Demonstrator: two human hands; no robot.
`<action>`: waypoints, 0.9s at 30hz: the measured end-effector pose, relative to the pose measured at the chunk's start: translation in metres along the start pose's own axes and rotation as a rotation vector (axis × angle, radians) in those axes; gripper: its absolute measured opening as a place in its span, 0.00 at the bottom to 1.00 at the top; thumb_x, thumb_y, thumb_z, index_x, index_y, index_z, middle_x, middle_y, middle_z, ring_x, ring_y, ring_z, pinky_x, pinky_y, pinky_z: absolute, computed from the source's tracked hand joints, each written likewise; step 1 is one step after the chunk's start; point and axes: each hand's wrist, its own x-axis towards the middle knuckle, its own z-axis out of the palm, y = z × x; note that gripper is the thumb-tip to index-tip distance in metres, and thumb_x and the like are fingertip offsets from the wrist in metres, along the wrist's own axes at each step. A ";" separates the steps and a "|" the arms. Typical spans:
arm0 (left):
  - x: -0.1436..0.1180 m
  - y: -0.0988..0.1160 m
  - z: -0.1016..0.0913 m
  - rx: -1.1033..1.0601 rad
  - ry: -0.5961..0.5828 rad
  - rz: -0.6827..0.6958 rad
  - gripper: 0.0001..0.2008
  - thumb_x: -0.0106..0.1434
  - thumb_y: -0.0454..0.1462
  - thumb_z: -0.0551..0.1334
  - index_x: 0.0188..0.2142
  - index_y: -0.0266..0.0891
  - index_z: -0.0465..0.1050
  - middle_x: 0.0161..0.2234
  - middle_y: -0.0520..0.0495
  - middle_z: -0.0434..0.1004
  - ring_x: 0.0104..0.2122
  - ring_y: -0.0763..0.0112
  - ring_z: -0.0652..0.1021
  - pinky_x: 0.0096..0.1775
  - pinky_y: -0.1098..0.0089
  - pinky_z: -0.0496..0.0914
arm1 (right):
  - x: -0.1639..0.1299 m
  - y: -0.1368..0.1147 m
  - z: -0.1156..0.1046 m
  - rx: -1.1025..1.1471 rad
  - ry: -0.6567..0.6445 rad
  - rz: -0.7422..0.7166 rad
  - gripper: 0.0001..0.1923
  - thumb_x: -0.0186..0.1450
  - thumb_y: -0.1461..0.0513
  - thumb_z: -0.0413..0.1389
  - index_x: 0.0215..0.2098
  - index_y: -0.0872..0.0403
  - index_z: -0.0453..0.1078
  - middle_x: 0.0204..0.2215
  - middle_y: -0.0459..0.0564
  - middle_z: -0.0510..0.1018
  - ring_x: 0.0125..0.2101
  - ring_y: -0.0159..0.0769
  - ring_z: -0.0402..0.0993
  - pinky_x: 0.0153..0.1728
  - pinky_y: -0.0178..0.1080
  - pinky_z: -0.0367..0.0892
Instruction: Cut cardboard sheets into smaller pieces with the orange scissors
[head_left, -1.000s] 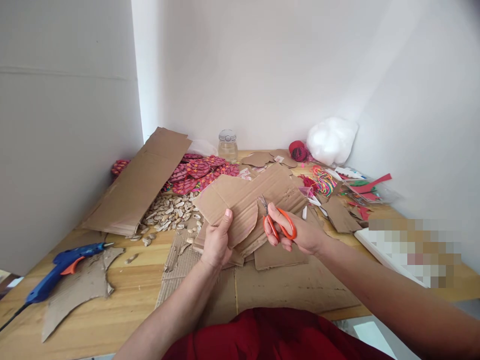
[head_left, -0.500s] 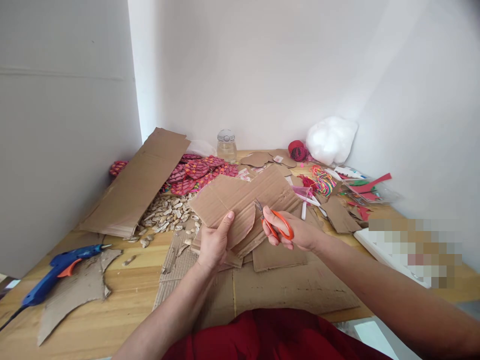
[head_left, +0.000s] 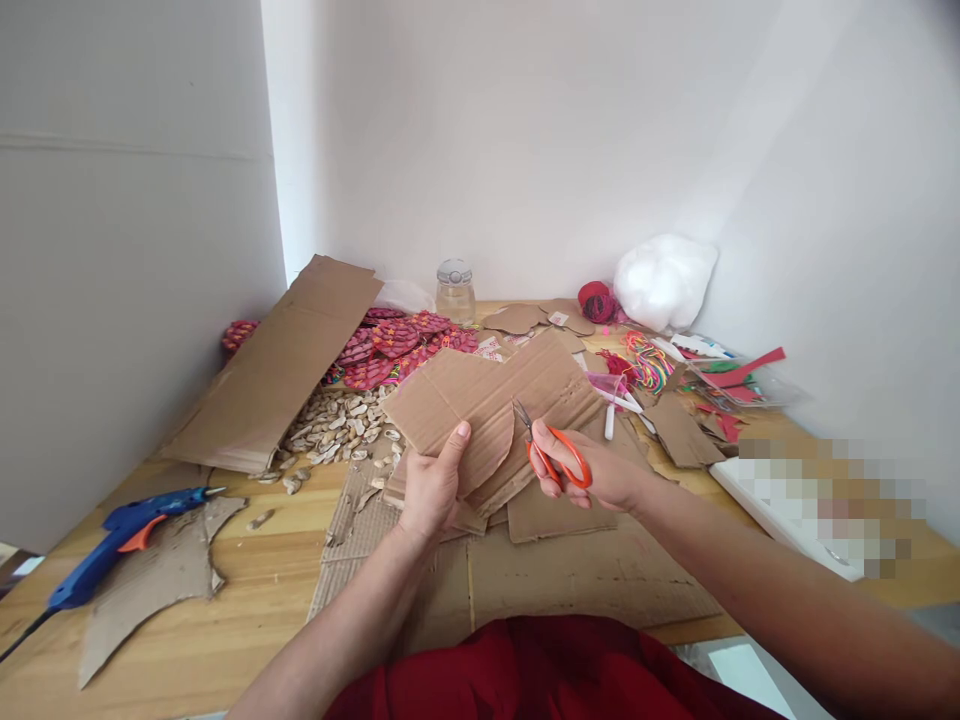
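Versus a second ago, we see the flat brown corrugated cardboard piece (head_left: pixel 442 395) shifted slightly left, held above the wooden desk (head_left: pixel 270 610). Creased face, one curved edge. Left hand (head_left: pixel 433 485) pinches it, thumb on top; right hand (head_left: pixel 604 470) grips orange-handled metal scissors (head_left: pixel 583 468), tips by that curve.

A blue glue gun (head_left: pixel 120 545) lies at the counter's (head_left: pixel 255 640) left. Peanut shells (head_left: pixel 337 425) are heaped in front of patterned pink cloth (head_left: pixel 397 340). A lidded jar (head_left: pixel 455 300) stands near the back wall (head_left: pixel 570 150). Farther right, red yarn (head_left: pixel 596 302) sits just beside white fluff (head_left: pixel 665 282), with multicoloured cords (head_left: pixel 651 364) in front.
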 end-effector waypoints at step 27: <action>-0.009 0.003 0.008 -0.146 -0.040 -0.096 0.31 0.47 0.40 0.79 0.50 0.37 0.77 0.48 0.40 0.83 0.47 0.58 0.81 0.50 0.59 0.76 | 0.038 0.012 0.005 -0.110 0.285 -0.250 0.31 0.62 0.38 0.57 0.18 0.52 0.61 0.12 0.40 0.64 0.14 0.28 0.59 0.19 0.33 0.55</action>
